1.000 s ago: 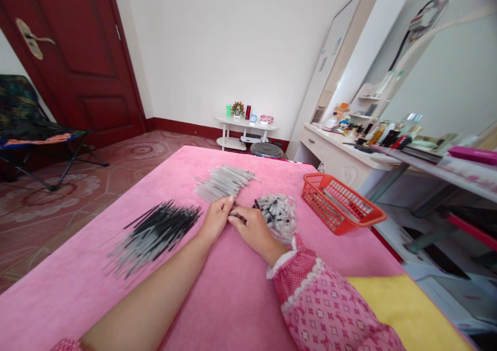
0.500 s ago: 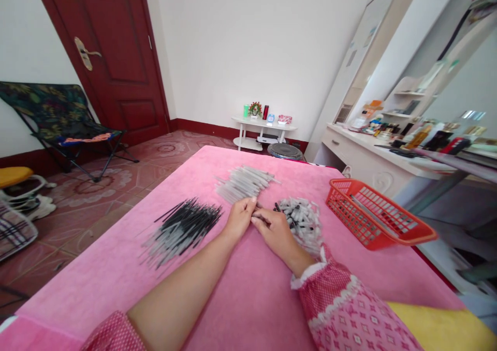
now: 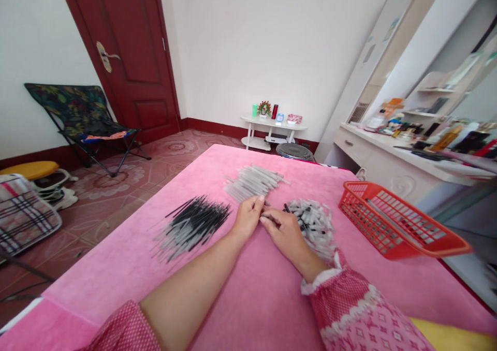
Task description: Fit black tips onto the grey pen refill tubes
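Observation:
My left hand (image 3: 248,217) and my right hand (image 3: 282,229) meet over the middle of the pink-covered table (image 3: 248,299). Both have their fingers pinched together, and whatever lies between them is too small and hidden to make out. Just beyond the fingertips is a heap of translucent whitish tubes (image 3: 254,181), like pen barrels. Left of my left hand lies a spread of thin black-and-clear sticks (image 3: 196,221), resembling pen refills. Close beside my right hand sits a pile of short clear and black pieces (image 3: 313,220), perhaps pen caps.
A red plastic basket (image 3: 392,232) stands at the table's right edge with something long inside. Yellow cloth (image 3: 446,335) lies at the lower right. Beyond are a white dresser (image 3: 373,151), a small white stand (image 3: 272,123), a folding chair (image 3: 89,118) and a dark red door (image 3: 128,56).
The head view has turned slightly left, so everything appears shifted to the right. Both hands remain together in the same place, fingers still pinched; the piles look unchanged.

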Available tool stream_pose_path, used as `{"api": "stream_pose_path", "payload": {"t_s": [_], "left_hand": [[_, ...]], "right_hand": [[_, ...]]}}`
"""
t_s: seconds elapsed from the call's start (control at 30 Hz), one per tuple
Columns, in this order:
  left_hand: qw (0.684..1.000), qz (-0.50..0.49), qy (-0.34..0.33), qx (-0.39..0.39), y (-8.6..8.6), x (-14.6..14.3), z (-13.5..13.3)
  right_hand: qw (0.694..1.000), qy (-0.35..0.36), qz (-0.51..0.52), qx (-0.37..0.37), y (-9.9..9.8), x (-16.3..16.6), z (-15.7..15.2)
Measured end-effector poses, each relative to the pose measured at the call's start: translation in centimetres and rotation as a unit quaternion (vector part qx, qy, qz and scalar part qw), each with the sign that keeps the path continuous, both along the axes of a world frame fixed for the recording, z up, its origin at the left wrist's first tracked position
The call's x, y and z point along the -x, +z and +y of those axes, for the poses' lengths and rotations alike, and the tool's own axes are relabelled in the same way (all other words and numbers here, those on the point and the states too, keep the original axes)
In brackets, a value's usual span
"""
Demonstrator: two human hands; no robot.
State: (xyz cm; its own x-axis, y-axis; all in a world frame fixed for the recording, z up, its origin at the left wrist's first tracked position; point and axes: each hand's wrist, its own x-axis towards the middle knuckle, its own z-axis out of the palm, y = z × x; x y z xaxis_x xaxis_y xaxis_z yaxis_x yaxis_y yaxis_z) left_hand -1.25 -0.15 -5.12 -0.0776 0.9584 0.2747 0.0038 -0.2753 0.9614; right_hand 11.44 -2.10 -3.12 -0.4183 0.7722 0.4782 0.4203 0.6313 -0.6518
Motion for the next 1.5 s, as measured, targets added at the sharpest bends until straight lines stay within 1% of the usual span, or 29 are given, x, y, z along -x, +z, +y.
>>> {"api": "stream_pose_path", "payload": {"t_s": [0.17,0.27,0.37,0.47,0.5,0.53,0.57,0.67,0.73,0.8,0.87,0.97,1.03,1.1,1.13,1.2,1.27,1.37,1.43,1.5], "left_hand": [[0.998,-0.042,0.044,-0.006,0.5,0.5,-0.4],[0.995,-0.043,0.084,-0.019,1.2,1.1,-0.6],[0.993,-0.039,0.109,-0.031,2.3,1.9,-0.8],[0.994,-0.008,0.104,-0.039,3.9,3.3,-1.2],[0.993,0.025,0.101,-0.047,4.5,4.1,-1.4],[0.989,0.083,0.098,-0.067,5.1,5.2,-1.7],[0.979,0.156,0.096,-0.093,5.5,6.5,-2.1],[0.924,0.351,0.102,-0.117,6.2,11.7,-3.5],[0.887,0.438,0.109,-0.097,6.1,15.2,-4.7],[0.858,0.495,0.115,-0.079,5.5,17.9,-6.0],[0.831,0.544,0.076,-0.082,4.8,19.2,-7.3],[0.803,0.588,-0.016,-0.096,3.7,18.6,-8.9],[0.796,0.595,-0.047,-0.103,3.1,17.6,-9.4],[0.793,0.599,-0.047,-0.101,2.7,16.9,-9.4],[0.792,0.601,-0.043,-0.097,2.5,16.8,-9.3],[0.791,0.604,-0.038,-0.091,2.3,16.8,-9.0],[0.792,0.603,-0.036,-0.093,2.2,17.0,-8.7],[0.794,0.598,-0.033,-0.101,2.0,17.2,-8.7],[0.798,0.594,-0.021,-0.103,2.1,17.1,-8.9],[0.807,0.58,0.002,-0.111,2.4,16.9,-9.3]], "right_hand": [[1.0,-0.011,0.004,0.014,0.0,0.1,-0.1],[1.0,-0.01,0.002,0.023,0.2,0.5,-0.2],[0.999,-0.001,-0.014,0.036,0.5,1.1,0.1],[0.998,0.022,-0.024,0.052,0.8,1.7,0.5],[0.998,0.028,-0.029,0.057,0.8,1.9,0.6],[0.997,0.035,-0.036,0.061,0.9,2.1,0.6],[0.996,0.041,-0.043,0.065,1.0,2.3,0.4],[0.993,0.056,-0.068,0.083,1.2,3.0,-0.7],[0.989,0.067,-0.079,0.103,1.2,3.7,-1.9],[0.986,0.081,-0.085,0.118,1.1,4.5,-3.0],[0.984,0.099,-0.09,0.118,0.9,5.3,-3.8],[0.981,0.119,-0.107,0.112,0.7,6.1,-4.0],[0.978,0.119,-0.127,0.113,0.9,6.1,-3.5],[0.978,0.098,-0.157,0.092,1.3,5.8,-2.4],[0.979,0.078,-0.175,0.069,1.5,5.6,-1.7],[0.976,0.016,-0.215,0.009,1.8,5.2,-0.3],[0.966,-0.05,-0.252,-0.034,1.8,5.0,1.0],[0.944,-0.11,-0.305,-0.056,1.4,5.4,2.1],[0.932,-0.129,-0.332,-0.063,0.9,5.8,2.4],[0.926,-0.144,-0.343,-0.066,0.7,6.2,2.4]]}}
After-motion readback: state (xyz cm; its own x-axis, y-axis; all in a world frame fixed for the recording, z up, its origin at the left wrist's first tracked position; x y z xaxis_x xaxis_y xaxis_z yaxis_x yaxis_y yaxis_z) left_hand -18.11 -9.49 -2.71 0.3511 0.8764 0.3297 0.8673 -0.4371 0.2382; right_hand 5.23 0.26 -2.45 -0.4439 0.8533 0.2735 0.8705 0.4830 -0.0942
